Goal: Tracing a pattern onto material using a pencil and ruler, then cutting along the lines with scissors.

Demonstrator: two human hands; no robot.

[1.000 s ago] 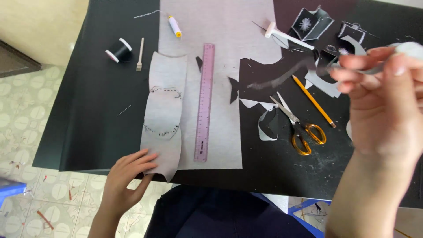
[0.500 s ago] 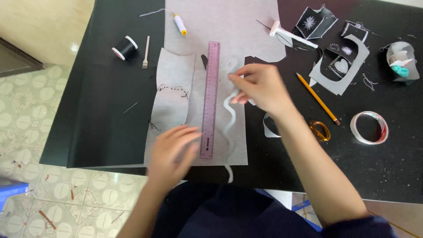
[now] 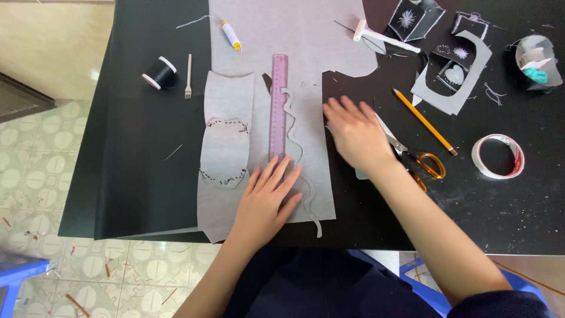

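Surface: black tabletop [image 3: 147, 176] over a pale patterned tile floor [image 3: 35, 147]; a large grey sheet [image 3: 306, 35] runs from the far edge down to the near edge in front of you.
Left hand: your left hand [image 3: 268, 203] lies flat, palm down, fingers spread, on the near part of the grey sheet; its fingertips touch the near end of the ruler. It grips nothing.
Right hand: your right hand [image 3: 356, 132] is flat too, fingers spread and pointing left, pressing the right edge of the grey sheet; it holds nothing, and its heel lies over the scissors' blades.
Ruler: the pink ruler [image 3: 278, 106] lies lengthwise, far to near, on the sheet, between your 2 hands and just left of the cut strip.
Cut strip: a thin wavy grey strip [image 3: 294, 135] curls from beside the ruler's far part down past your left hand to the table's near edge.
Stitched piece: a smaller grey piece [image 3: 226, 147] with a dark stitched outline sits left of the ruler, just beside your left hand.
Scissors: orange-handled scissors [image 3: 426, 165] lie right of your right hand, touching it.
Pencil: a yellow pencil [image 3: 424, 121] lies slanted, just far of the scissors.
Tape: a tape roll [image 3: 497, 156] sits well right of your right hand.
Far left: a black thread spool [image 3: 159, 72] and a small white fork tool [image 3: 188, 76] rest side by side.
Far right: grey cut-out scraps [image 3: 465, 76] lie near the table's corner.
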